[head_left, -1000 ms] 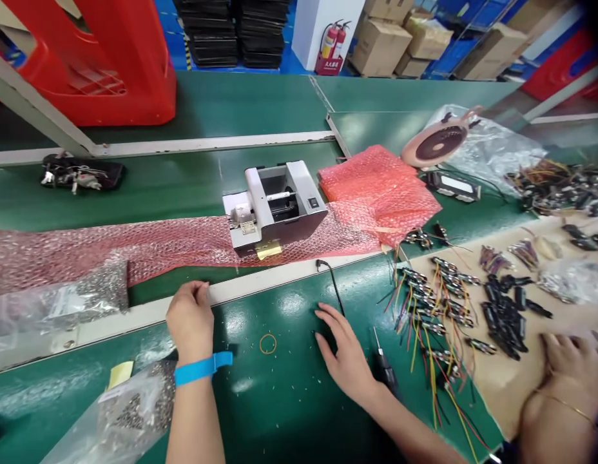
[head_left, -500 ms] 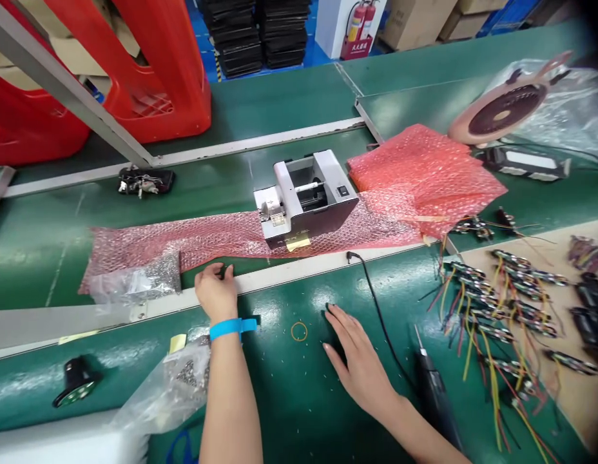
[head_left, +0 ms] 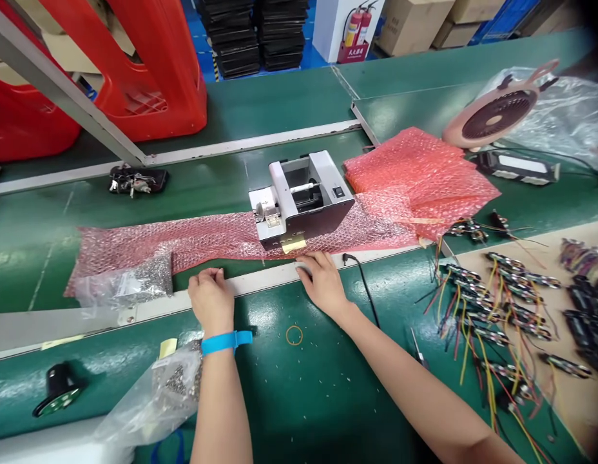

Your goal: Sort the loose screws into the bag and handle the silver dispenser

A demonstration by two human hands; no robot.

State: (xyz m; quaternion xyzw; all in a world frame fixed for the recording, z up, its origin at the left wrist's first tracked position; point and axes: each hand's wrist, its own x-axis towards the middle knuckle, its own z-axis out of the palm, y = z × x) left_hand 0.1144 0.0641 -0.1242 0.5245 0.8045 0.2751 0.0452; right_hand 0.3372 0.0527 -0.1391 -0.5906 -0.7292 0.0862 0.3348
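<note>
My left hand (head_left: 212, 298), with a blue band at the wrist, rests at the pale rail (head_left: 265, 278), its fingers curled together; anything between them is hidden. My right hand (head_left: 324, 283) lies over the rail just below the white and black machine (head_left: 303, 200), fingers spread and nothing seen in them. The machine stands on red bubble wrap (head_left: 216, 235), a yellow label at its front. Right of my right hand lies a black cable (head_left: 364, 283). A rubber band (head_left: 294, 335) lies on the green table between my forearms.
Wired circuit parts (head_left: 477, 296) and a screwdriver (head_left: 417, 348) lie at the right. A fan (head_left: 495, 119) stands at the back right. Bags of small metal parts (head_left: 156, 274) (head_left: 178, 380) and a black round part (head_left: 58, 386) are at the left.
My right hand has moved forward and left, from the table to the rail below the machine. My left hand's fingers have drawn closer together. The view has shifted slightly.
</note>
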